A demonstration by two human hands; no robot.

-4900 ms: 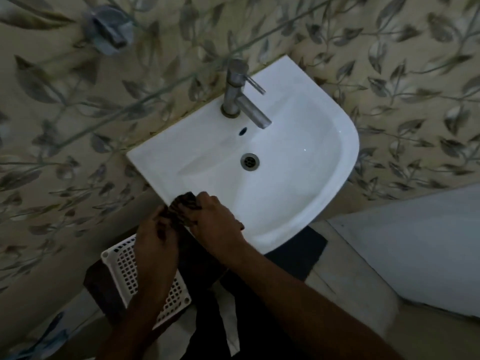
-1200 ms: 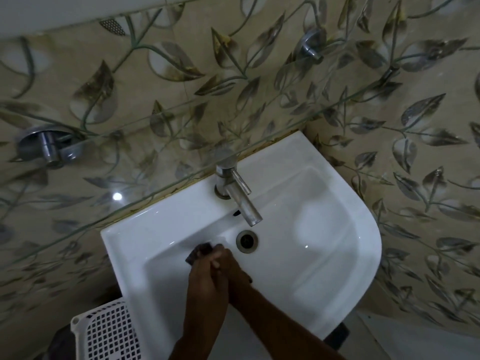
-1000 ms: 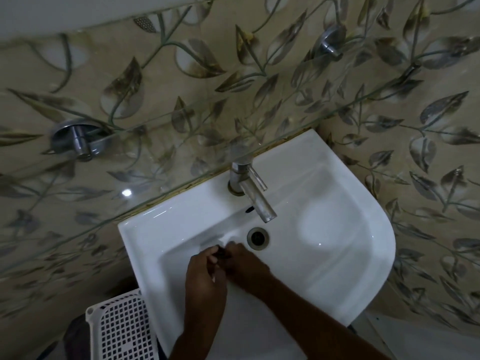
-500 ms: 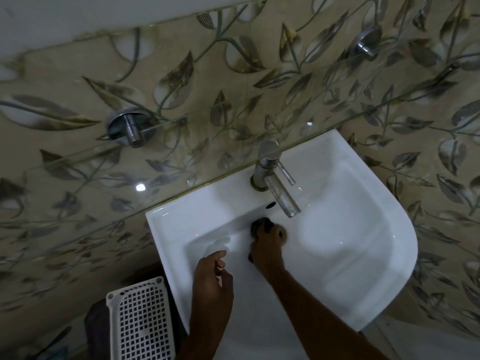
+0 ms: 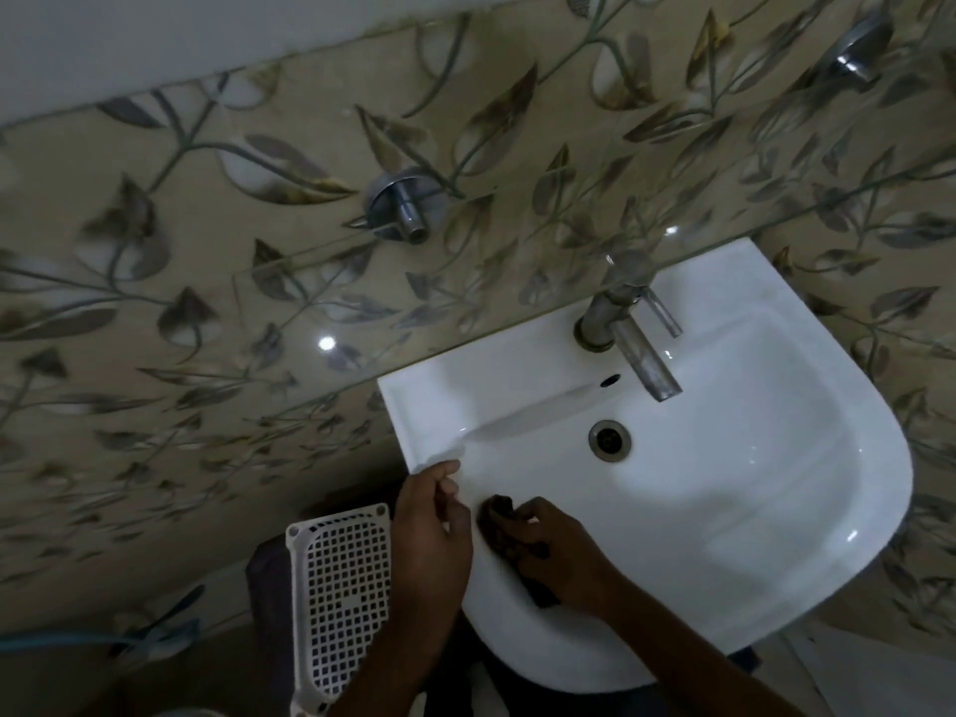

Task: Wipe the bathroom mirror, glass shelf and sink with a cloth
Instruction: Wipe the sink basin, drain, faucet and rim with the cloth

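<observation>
Right hand [image 5: 561, 553] presses a dark crumpled cloth [image 5: 504, 525] against the near-left inner wall of the white ceramic sink [image 5: 776, 483]. Left hand [image 5: 432, 535], loosely curled and empty, steadies the rim. Judged: sink wiping in progress; the clear glass shelf [image 5: 465, 282] beyond shows no cloth contact, and its status cannot be determined.

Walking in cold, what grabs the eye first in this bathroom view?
The glossy white ceramic sink at right stands out against the dim beige leaf-patterned wall tiles. At its near-left rim the right hand presses a dark cloth onto the basin, while the left hand rests on the edge. A white plastic lattice basket stands below left.
</observation>
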